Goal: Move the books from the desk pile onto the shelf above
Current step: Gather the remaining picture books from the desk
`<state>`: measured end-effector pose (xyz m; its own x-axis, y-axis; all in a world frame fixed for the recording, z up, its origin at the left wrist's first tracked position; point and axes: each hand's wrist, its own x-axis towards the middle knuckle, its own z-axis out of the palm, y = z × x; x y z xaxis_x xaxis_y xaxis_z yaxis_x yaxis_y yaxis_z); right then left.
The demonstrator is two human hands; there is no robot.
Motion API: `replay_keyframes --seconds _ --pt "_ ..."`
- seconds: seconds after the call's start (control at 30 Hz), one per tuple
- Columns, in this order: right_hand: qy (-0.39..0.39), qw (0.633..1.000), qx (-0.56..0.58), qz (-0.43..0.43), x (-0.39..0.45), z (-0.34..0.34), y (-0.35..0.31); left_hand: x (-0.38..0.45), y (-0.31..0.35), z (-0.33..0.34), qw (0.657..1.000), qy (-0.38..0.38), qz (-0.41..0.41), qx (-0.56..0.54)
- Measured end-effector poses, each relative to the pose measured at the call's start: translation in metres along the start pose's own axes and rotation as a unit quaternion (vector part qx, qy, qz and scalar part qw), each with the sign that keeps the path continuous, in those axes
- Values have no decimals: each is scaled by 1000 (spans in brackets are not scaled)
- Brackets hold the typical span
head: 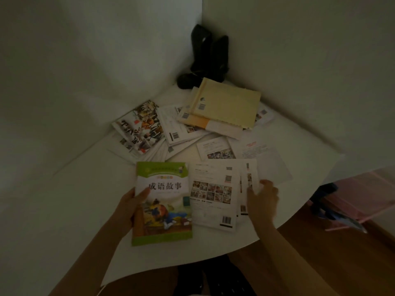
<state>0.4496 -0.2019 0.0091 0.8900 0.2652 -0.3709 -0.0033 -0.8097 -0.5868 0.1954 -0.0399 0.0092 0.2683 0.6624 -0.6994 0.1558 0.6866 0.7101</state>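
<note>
Left hand [130, 207] grips a green-bordered storybook [163, 202] with a cartoon cover, thumb on top; right hand [261, 196] pinches the white booklets [213, 194] just right.

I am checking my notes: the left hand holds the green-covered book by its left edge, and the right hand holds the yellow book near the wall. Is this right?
Not quite. In the head view the left hand does hold the green-covered book, but the right hand is at the white booklets beside it; the yellow book lies untouched near the wall.
</note>
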Motion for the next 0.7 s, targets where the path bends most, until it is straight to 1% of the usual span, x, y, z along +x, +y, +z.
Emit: replay_keyframes --seconds 0.07,0.13,0.23,0.4,0.47,0.53,0.63,0.7 --pt "-23 998 -46 45 9 4 13 3 -5 -10 1000 16 9 7" --pt "-50 997 -5 53 7 14 14 6 -11 -14 999 27 16 13" --pt "-58 996 53 50 -2 27 7 10 -19 -13 998 47 25 29" --pt "-103 993 65 -2 -7 39 4 14 -23 -10 997 47 38 44" --pt "-145 984 105 -1 -9 36 3 12 -24 -5 997 53 41 41" --pt "-196 967 161 -10 -12 31 0 11 -26 -2 997 57 43 37" --pt "-254 944 196 -74 -24 19 -17 7 -24 -5 997 68 37 9" --pt "-276 937 174 -129 -37 9 -38 2 -18 -11 997 71 30 -18"
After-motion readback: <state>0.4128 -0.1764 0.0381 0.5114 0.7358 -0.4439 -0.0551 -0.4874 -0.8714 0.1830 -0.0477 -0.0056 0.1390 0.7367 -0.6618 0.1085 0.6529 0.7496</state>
